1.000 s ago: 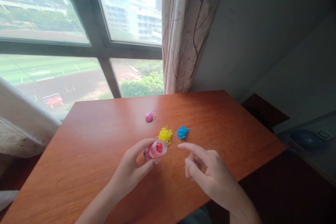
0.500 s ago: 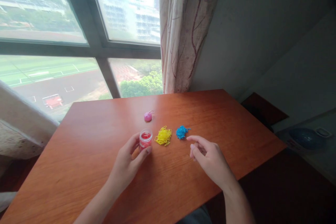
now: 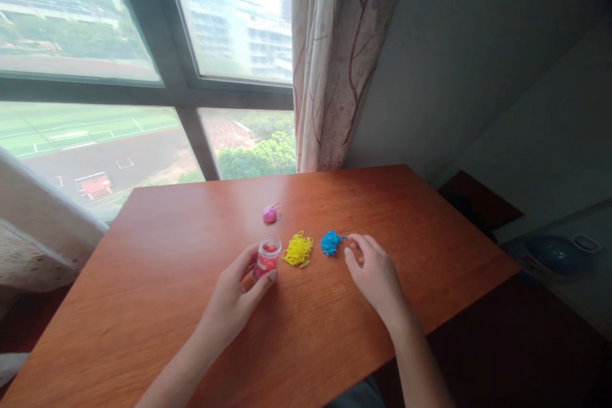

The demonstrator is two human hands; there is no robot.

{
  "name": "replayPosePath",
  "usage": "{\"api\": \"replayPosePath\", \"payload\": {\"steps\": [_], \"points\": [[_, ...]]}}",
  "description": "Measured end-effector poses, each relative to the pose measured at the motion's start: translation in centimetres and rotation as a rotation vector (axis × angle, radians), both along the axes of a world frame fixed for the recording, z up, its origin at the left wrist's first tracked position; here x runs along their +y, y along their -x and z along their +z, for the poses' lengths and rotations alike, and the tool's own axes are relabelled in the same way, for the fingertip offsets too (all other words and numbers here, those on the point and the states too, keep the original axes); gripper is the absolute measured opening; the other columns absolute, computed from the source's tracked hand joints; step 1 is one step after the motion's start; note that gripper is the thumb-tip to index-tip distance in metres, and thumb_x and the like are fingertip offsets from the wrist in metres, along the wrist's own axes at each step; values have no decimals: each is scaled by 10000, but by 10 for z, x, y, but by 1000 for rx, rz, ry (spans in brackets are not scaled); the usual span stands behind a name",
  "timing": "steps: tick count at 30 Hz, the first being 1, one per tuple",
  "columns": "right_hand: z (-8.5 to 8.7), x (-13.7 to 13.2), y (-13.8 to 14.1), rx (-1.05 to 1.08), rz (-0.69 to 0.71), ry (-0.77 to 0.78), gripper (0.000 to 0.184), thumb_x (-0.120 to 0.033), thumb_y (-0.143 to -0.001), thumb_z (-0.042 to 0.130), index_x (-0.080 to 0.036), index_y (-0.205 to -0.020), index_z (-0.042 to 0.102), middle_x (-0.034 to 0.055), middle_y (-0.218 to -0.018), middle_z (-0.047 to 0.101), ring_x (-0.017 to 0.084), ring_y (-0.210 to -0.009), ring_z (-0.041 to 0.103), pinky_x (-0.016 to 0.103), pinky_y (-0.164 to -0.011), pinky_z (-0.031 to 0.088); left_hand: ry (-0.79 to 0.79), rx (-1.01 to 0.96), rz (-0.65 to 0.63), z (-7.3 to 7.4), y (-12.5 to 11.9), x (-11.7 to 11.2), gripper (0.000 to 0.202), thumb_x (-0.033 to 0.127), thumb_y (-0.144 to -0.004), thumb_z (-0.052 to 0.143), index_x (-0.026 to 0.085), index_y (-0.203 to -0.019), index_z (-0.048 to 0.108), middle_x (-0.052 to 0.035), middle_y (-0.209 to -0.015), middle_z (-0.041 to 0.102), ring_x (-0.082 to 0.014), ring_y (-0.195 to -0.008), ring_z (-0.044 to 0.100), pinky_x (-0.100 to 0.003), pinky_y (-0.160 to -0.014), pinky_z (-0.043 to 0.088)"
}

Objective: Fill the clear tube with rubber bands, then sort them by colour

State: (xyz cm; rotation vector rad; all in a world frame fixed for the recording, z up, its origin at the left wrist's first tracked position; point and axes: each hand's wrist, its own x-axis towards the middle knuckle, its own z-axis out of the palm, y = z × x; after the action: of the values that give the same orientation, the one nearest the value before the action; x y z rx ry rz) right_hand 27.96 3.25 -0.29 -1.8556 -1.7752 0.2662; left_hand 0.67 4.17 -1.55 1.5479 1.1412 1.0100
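Glass jar [image 3: 269,261], uncovered, is being grasped by my left hand [image 3: 238,290] over the counter [image 3: 172,255]; firm side support is helping. My right hand [image 3: 375,271] is hanging by the blue strands [image 3: 329,243]; whether pinching, I cannot tell. Lightness I am advising.

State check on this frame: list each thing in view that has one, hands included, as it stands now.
Clear cylindrical jar with red contents: uncovered, mouth up, held.
Left hand: closed around the jar.
Yellow stringy pile: loosely heaped.
Blue stringy pile: bunched, one strand sticking out.
Right hand: partly curled beside that strand; contact unclear.
Small round pink object: lying apart from both piles.
Central pale patterned fabric curtain: gathered in folds.
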Motion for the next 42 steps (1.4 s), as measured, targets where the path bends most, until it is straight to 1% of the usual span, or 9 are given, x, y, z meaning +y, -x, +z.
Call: {"api": "replayPosePath", "payload": {"steps": [3,6,12,22,25,29,32,36,42], "points": [[-13,10,4,-193,30,-83,382,-345,-910,504,-144,-1229,564,153,-1183,591,294,-1109,537,430,-946,448,-7,4,-2,0,0,1,337,318,-880,618,202,-1192,565,-71,-1178,666,-224,-1061,650,-358,-954,524],[-20,15,10,-326,73,-106,494,-376,-899,533,-139,-1331,490,178,-1289,524,321,-1184,475,460,-978,422,-14,9,-10,1,0,1,311,307,-888,605,198,-1177,566,-71,-1157,672,-215,-1040,655,-353,-948,522],[-27,20,15,-437,160,-111,536,-383,-892,546,-164,-1375,463,170,-1362,478,318,-1251,412,460,-1006,390,-21,21,-7,4,-1,0,315,302,-868,622,184,-1158,590,-76,-1107,691,-222,-1013,659,-365,-924,533],[-33,34,22,-484,174,-65,425,-378,-929,507,-189,-1309,527,147,-1330,498,297,-1191,439,409,-961,379,-39,37,-3,7,-2,-2,326,294,-873,611,198,-1184,587,-75,-1152,681,-230,-1058,647,-368,-944,517],[-30,37,26,-507,153,-40,374,-406,-929,525,-195,-1236,560,138,-1238,541,286,-1108,472,393,-912,388,-48,54,-6,9,-2,-2,334,294,-877,604,195,-1195,588,-79,-1161,678,-236,-1057,645,-374,-941,516],[-27,44,30,-552,111,-3,294,-455,-932,529,-201,-1060,601,112,-1076,570,273,-999,490,368,-825,398,-63,73,-19,7,-2,-1,332,288,-884,597,197,-1203,588,-80,-1171,676,-237,-1060,645,-374,-950,508],[-27,49,31,-580,89,11,245,-426,-944,528,-199,-1004,601,102,-1030,566,263,-970,493,346,-791,403,-59,70,-23,5,-1,-1,342,287,-887,595,197,-1217,580,-82,-1180,672,-237,-1070,643,-375,-959,503],[-31,56,28,-587,124,23,184,-358,-975,498,-202,-989,597,91,-1026,566,237,-975,506,300,-766,408,-54,74,-18,1,0,-2,365,294,-891,594,204,-1243,561,-81,-1213,660,-240,-1091,636,-373,-956,507],[-39,70,18,-534,135,93,192,-350,-991,478,-208,-961,604,80,-996,600,211,-893,573,264,-670,389,-78,107,-9,-2,0,-1,384,300,-882,600,199,-1251,562,-84,-1193,672,-247,-1092,639,-375,-965,504]]}}
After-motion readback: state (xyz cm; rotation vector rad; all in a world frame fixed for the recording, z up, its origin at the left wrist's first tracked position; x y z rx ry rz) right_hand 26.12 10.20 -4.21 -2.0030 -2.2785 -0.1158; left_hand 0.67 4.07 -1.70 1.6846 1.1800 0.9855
